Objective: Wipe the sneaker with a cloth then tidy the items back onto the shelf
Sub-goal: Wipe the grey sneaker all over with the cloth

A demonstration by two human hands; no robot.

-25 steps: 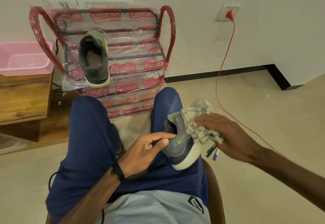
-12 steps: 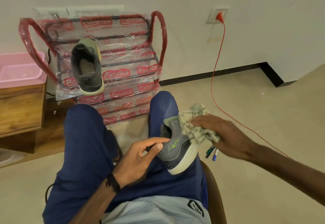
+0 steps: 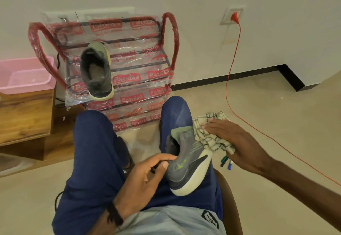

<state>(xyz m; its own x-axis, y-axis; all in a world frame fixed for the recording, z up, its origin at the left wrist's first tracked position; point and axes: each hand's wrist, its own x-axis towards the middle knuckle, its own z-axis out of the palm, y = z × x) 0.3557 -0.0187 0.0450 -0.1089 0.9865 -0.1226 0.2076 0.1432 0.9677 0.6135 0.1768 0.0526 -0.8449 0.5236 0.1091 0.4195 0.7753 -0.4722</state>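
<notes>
Seated, a person's left hand (image 3: 145, 173) pinches the sneaker (image 3: 186, 162) collar while the right hand (image 3: 232, 140), fingers flat, presses the cloth (image 3: 208, 133) against it. Firm, even strokes toe to heel, shoe braced on the thigh, would likely clean best.

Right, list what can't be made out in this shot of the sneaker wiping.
- Toe of the sneaker, head view: covered by the cloth and the right hand.
- Left hand fingertips: tucked inside the sneaker's collar.
- Pens on the floor: partly hidden behind the right hand.
- Lower tiers of the shelf: blocked by the knees.
- Second sneaker: its far side is out of sight.
</notes>
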